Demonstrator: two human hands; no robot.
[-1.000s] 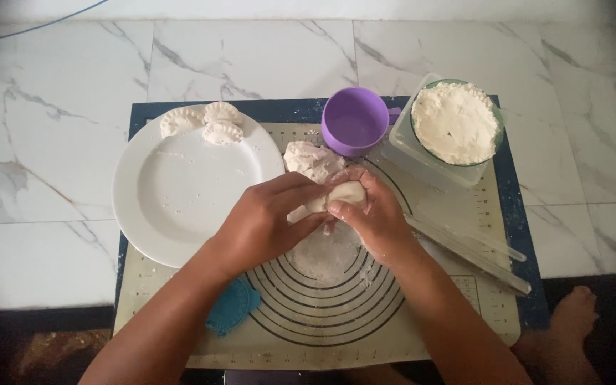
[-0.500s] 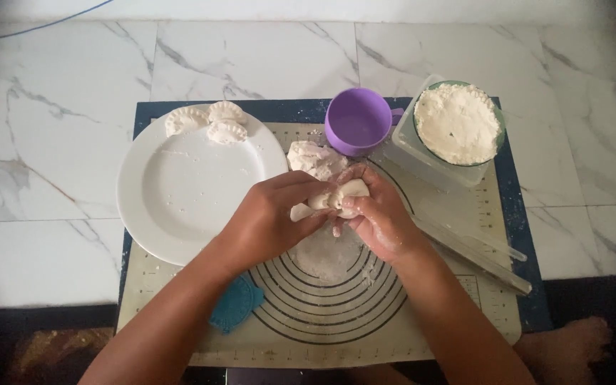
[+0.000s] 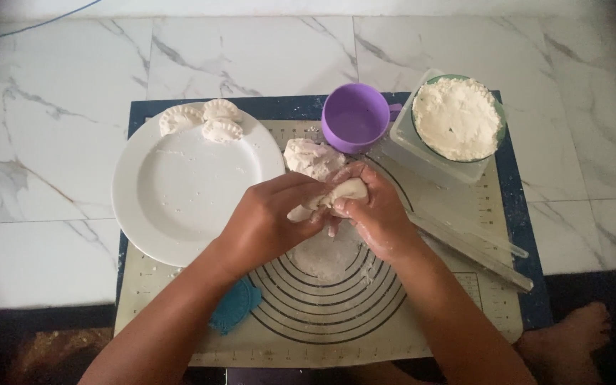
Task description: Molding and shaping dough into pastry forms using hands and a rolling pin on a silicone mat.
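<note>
Hands meet over the middle of a pastry mat (image 3: 458, 214) that lies on a marble tiled floor (image 3: 51, 142), both closed around one small piece of dough (image 3: 340, 194). The left hand (image 3: 269, 221) comes in from the lower left and curls its fingers over the near end of the piece; the right hand (image 3: 372, 210) cups the far end from the lower right, thumb on top. The dough runs with its long axis roughly from lower left to upper right, lifted just above the ringed circles printed on the mat (whether its edge is folded shut I cannot tell, since the fingers hide it). Neither hand is clearly nearer; the piece sits between them, a little more of it showing on the right hand's side.

Just beyond the hands lies a larger lump of dough (image 3: 311, 158), near a purple cup (image 3: 354, 117). To the left stands a white plate (image 3: 180, 192) with three crimped dumplings (image 3: 204, 120) at its far rim. At the upper right a bowl of flour (image 3: 458, 117) sits in a clear container. A clear rolling pin (image 3: 472, 246) lies slanted to the right of the hands, and a blue dumpling press (image 3: 235, 306) lies under the left forearm.
</note>
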